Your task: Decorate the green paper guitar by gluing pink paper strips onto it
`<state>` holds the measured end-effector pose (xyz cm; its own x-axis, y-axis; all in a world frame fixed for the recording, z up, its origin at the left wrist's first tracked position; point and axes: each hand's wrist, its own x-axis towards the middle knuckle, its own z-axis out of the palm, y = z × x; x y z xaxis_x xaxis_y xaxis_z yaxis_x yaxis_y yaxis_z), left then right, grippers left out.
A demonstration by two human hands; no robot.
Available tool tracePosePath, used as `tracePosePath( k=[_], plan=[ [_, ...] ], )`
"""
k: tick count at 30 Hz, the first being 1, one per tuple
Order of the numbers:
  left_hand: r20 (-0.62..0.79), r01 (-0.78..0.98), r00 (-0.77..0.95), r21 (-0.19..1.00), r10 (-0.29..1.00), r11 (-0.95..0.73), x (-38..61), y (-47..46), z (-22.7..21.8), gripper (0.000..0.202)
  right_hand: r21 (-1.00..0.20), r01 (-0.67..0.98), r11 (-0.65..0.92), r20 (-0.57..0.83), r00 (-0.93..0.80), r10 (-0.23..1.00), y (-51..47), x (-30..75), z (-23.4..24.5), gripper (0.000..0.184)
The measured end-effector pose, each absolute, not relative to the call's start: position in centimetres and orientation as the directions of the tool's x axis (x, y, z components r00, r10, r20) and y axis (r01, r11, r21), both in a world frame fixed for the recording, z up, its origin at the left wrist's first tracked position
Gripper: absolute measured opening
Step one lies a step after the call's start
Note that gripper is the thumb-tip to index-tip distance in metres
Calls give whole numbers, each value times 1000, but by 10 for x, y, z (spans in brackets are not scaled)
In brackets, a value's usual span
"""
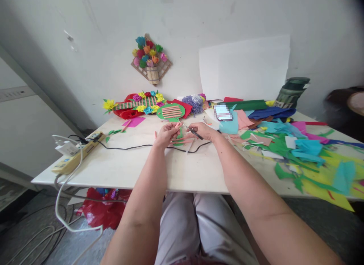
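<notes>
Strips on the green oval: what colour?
The strips are salmon pink, best seen in the head view.

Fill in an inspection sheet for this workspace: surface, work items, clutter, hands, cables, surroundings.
Surface: white table, bare at front left.
Work items: scissors, small pink piece; beyond them, a green oval bearing pink strips.
Clutter: coloured paper scraps heaped at right.
Hands: left hand pinches the pink piece; right hand holds the scissors.
Cables: black cable crosses the table; white cable hangs off its left side, near a power strip.
Surroundings: flower decoration on the wall; red bag below.
</notes>
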<state>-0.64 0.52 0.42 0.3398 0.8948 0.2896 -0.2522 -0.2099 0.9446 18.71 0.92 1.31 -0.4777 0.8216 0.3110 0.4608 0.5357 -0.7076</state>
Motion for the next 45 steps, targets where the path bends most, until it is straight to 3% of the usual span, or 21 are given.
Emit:
tracePosePath(
  k=[10, 20, 25, 30, 34, 38, 45],
  plan=[
    [277, -259, 339, 946, 899, -194, -6, 3, 6, 26, -792, 384, 475, 269, -479, 835, 12, 187, 9, 27],
    [290, -301, 378, 937, 879, -179, -6, 7, 1, 26, -806, 396, 440, 326, -323, 889, 17, 183, 3, 34],
    [299, -305, 350, 932, 888, -194, -5, 10, -4, 31, -833, 210, 512, 463, -244, 852, 18, 181, 3, 44],
    [323, -272, 329, 932, 887, -239, -5, 12, -5, 32, -877, 17, 480, 466, -212, 859, 4, 173, 16, 53],
    [327, -247, 317, 935, 890, -256, -5, 13, -5, 35, -890, -36, 455, 454, -185, 872, -5, 169, 25, 51],
    [340, -240, 306, 931, 889, -274, -4, 13, -4, 33, -891, 25, 452, 438, -208, 875, -1, 172, 23, 50],
    [363, -262, 266, 919, 893, -296, -6, 11, 0, 32, -772, 383, 508, 418, -296, 859, 13, 180, 8, 37]
  ],
)
